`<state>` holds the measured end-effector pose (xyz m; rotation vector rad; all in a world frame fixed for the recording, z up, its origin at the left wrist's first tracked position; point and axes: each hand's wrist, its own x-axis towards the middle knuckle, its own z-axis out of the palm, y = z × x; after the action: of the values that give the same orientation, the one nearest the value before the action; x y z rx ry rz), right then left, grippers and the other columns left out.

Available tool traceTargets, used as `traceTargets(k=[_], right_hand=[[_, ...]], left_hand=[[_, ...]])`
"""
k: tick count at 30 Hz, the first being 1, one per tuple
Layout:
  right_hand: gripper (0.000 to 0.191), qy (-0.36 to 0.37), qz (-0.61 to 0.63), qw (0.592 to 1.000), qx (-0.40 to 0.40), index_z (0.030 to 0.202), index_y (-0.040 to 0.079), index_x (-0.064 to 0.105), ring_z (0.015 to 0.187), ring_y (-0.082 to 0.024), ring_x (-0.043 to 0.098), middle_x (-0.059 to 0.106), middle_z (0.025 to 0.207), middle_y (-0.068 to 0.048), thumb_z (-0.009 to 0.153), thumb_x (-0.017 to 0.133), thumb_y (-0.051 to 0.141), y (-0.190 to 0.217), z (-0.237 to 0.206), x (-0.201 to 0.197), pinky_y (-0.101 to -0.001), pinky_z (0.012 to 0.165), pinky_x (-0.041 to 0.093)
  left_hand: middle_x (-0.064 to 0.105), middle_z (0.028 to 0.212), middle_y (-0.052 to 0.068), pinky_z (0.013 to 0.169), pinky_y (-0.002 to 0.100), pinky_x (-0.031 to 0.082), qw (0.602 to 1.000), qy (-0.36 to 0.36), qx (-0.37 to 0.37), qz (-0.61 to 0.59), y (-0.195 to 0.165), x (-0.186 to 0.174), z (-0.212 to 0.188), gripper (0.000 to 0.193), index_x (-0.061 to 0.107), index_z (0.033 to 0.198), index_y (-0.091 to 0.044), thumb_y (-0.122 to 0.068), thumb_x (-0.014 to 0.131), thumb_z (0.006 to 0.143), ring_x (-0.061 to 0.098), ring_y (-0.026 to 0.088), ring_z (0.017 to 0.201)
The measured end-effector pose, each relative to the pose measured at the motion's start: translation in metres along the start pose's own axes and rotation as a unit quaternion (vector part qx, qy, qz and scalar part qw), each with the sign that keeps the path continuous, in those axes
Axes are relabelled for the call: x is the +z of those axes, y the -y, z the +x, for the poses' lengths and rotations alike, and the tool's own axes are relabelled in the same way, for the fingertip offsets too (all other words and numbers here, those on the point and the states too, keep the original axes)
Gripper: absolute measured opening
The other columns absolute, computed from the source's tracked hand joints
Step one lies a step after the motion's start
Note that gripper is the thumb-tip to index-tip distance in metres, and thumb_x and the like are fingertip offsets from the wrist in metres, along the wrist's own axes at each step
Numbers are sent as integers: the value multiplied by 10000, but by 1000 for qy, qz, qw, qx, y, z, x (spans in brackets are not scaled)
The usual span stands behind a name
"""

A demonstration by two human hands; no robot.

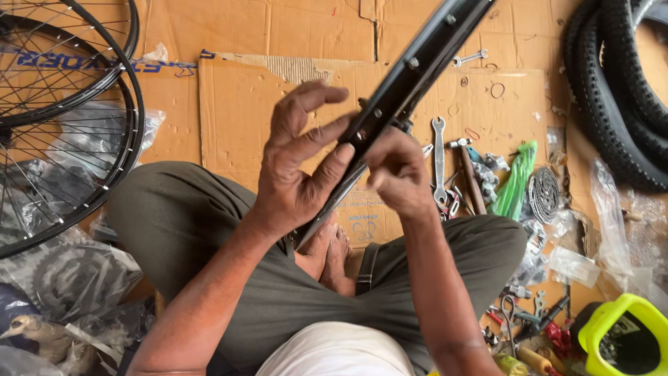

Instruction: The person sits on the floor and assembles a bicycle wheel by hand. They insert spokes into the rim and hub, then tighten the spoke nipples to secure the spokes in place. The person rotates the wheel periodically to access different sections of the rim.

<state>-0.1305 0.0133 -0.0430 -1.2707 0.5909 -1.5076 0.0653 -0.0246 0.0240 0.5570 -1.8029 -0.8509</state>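
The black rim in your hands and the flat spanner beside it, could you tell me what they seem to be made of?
The rim looks like black-painted metal, glossy, with a bare silvery edge. The spanner looks like bright plated steel, judging by its shine.

- Views: one, from a head-worn camera.
- Position: above the person's lap, looking steeply down over the chest and crossed legs.
- Facing: forward and down; the top of the frame is the floor farthest from the person, covered with cardboard (278, 104).
- Range: close; the left hand (299, 167) and right hand (396, 174) on the rim (410, 76) fill the centre.
- Left edge: spoked wheels (62, 125), cut off by the frame.
- Right edge: tyres (619, 90) at top, wrench (438, 157) and small tools nearer the centre, yellow tub (612, 317) in the bottom corner.
- Bottom edge: white shirt and forearms.
- Shared field: none, as only one view exists.
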Motion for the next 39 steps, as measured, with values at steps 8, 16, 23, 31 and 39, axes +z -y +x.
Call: traceTargets(k=[8, 16, 23, 31, 39], right_hand=[[401, -160, -145, 976, 39, 1256, 80, 522, 1130, -144, 647, 654, 1200, -56, 965, 787, 162, -29, -2, 4, -309, 961, 559], [497, -149, -166, 974, 44, 1257, 14, 620, 969, -135, 676, 689, 1185, -80, 911, 823, 308, -30, -22, -21, -240, 738, 566], [571, -28, -9, 998, 54, 1309, -28, 571, 1039, -188, 690, 684, 1168, -105, 816, 849, 47, -19, -24, -34, -333, 889, 591], [469, -177, -318, 931, 41, 1265, -7, 552, 973, -148, 692, 704, 1064, -79, 855, 748, 111, -21, -24, -28, -306, 832, 581], [257, -120, 20, 993, 12, 1230, -35, 634, 1014, -203, 706, 719, 1112, -132, 1071, 628, 166, -10, -37, -42, -355, 905, 580]], left_hand=[[590, 1431, 106, 1231, 421, 409, 999, 12, 2, 46, 5, 1, -2, 290, 713, 1325, -78, -184, 697, 1056, 499, 306, 1422], [593, 1434, 149, 1247, 509, 367, 999, 4, 48, -18, -5, 4, 0, 336, 677, 1307, -24, -198, 603, 1029, 460, 379, 1471], [587, 1456, 140, 1262, 544, 345, 994, -52, 62, -70, 7, 14, -9, 309, 700, 1275, -94, -185, 649, 984, 421, 394, 1493], [612, 1439, 118, 1273, 527, 348, 994, -37, 22, -98, 6, 23, -12, 327, 721, 1254, -120, -185, 661, 939, 430, 368, 1501], [621, 1437, 104, 1269, 506, 363, 990, -58, 19, -126, 4, 23, -14, 319, 720, 1253, -127, -126, 676, 937, 437, 363, 1516]])
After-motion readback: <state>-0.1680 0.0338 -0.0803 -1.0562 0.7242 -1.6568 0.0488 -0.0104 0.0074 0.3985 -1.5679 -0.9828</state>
